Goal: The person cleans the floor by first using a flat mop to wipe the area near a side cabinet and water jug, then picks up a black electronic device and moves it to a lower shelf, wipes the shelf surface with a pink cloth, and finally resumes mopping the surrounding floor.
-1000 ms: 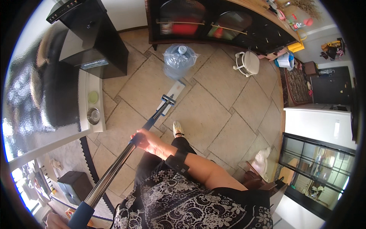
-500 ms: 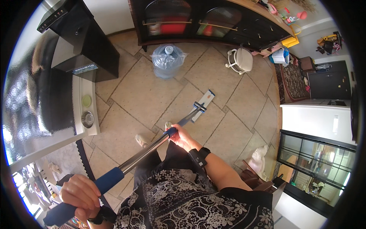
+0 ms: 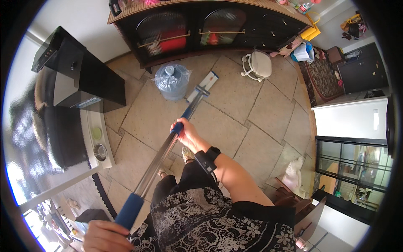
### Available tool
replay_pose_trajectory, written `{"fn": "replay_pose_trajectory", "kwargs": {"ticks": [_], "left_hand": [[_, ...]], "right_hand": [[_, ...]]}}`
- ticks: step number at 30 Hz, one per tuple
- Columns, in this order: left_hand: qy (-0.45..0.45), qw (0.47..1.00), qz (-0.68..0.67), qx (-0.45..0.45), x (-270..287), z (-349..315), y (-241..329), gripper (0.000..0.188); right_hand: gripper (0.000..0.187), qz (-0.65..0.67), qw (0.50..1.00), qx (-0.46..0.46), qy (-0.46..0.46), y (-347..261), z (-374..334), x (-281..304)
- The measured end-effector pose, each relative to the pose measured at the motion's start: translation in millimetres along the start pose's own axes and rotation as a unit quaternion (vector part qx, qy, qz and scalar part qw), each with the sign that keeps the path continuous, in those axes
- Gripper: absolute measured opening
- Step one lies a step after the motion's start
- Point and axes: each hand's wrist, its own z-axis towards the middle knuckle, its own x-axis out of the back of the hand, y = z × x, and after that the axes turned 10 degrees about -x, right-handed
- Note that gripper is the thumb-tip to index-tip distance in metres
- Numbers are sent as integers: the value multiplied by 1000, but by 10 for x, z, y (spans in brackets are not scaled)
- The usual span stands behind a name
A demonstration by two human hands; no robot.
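Mop head point(image 3: 203, 88) shifted far-left; we judge it light, stiff, best held where left hand point(image 3: 107, 236) and right hand point(image 3: 187, 133) fingers wrap: blue grips point(image 3: 129, 210).

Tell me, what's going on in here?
Someone holds a silver-poled flat mop with blue grips, the right hand on the lower grip and the left hand on the upper one. The mop's white rectangular head rests on the beige tiled floor, beside a large, translucent blue plastic bottle. A cream-seated stool with a white frame stands farther right.
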Motion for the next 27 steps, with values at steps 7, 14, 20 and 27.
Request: {"fn": "replay_pose_trajectory", "kwargs": {"ticks": [7, 14, 20, 27], "left_hand": [[-232, 969, 84, 6, -121, 614, -591, 18], [-348, 936, 38, 43, -314, 987, -1449, 11], [-320, 942, 83, 51, -163, 1321, -1449, 17], [-292, 955, -15, -45, 226, 1492, -961, 20]], "right_hand": [[10, 122, 992, -24, -25, -908, 724, -103], [12, -1, 999, 35, -23, -1837, 1109, 114], [9, 2, 995, 73, -65, -1772, 1021, -62], [12, 57, 994, 91, -7, -1017, 354, -10]]}}
